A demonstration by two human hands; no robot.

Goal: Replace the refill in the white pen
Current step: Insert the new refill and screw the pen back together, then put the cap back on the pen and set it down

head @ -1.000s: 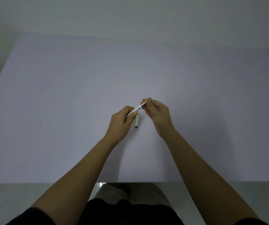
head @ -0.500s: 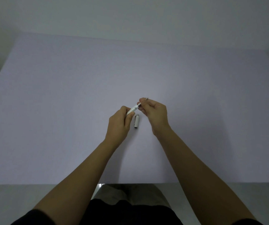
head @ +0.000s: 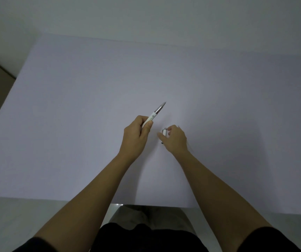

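White pen [head: 154,113] gripped by left hand [head: 136,135]; right hand [head: 175,140] pinches cap [head: 164,132].

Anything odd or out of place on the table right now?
Nothing stands out. The left hand holds the white pen tip up and away, with its metal nose on. The right hand is at the cap on the table; whether it grips it is unclear. No spill or damage visible.
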